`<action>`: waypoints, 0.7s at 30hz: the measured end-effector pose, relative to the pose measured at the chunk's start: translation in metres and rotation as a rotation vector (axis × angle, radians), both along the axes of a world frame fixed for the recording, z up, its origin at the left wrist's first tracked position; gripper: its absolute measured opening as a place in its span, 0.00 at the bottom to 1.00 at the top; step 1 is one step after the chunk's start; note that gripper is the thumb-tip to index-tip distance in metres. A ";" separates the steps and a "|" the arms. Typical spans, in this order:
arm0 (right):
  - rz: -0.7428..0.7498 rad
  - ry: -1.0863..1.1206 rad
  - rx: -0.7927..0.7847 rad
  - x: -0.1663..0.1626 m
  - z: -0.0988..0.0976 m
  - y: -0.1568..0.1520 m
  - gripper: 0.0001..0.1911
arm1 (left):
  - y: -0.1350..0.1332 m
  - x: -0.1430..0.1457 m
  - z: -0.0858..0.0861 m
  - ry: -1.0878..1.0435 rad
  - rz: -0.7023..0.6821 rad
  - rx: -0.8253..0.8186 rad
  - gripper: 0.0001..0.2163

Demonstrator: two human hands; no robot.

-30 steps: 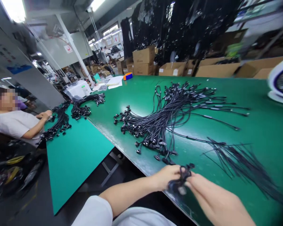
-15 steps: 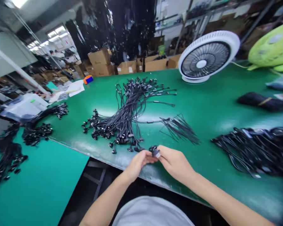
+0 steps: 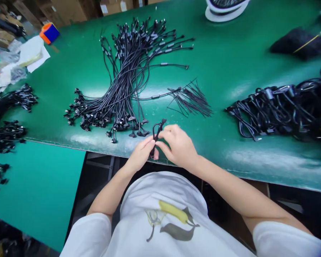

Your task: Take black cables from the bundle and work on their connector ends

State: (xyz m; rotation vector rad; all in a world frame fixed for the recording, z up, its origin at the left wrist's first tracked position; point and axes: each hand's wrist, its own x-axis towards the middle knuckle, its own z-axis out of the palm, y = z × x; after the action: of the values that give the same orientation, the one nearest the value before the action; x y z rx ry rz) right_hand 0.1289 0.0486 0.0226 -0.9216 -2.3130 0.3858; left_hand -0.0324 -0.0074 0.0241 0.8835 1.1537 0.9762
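Note:
Both my hands meet at the near edge of the green table (image 3: 230, 71). My left hand (image 3: 142, 153) and my right hand (image 3: 178, 146) pinch a folded black cable (image 3: 157, 132) between them; its connector end sticks up above my fingers. Just beyond them lies a big fan-shaped pile of black cables (image 3: 123, 89) with connectors at both ends. A small bunch of thin black ties (image 3: 191, 98) lies to the right of that pile.
A heap of coiled black cables (image 3: 283, 107) fills the right side. A white fan base (image 3: 226, 9) stands at the far edge. An orange and blue tape roll (image 3: 49, 33) and papers sit far left. More cable bundles (image 3: 8, 114) lie on the lower left table.
The camera has tilted down and swung right, away from the seated co-worker. My hands have stayed together on the cable and turned it upright.

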 end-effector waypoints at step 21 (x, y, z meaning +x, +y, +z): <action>0.149 -0.187 -0.129 0.041 -0.022 -0.010 0.13 | 0.013 0.006 -0.021 -0.248 -0.223 -0.433 0.20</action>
State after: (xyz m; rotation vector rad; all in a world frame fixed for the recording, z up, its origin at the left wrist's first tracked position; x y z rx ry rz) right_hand 0.1702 0.0390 0.0008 -0.8816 -2.5624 0.5362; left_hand -0.0265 0.0058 0.0034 0.5117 0.9781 0.6012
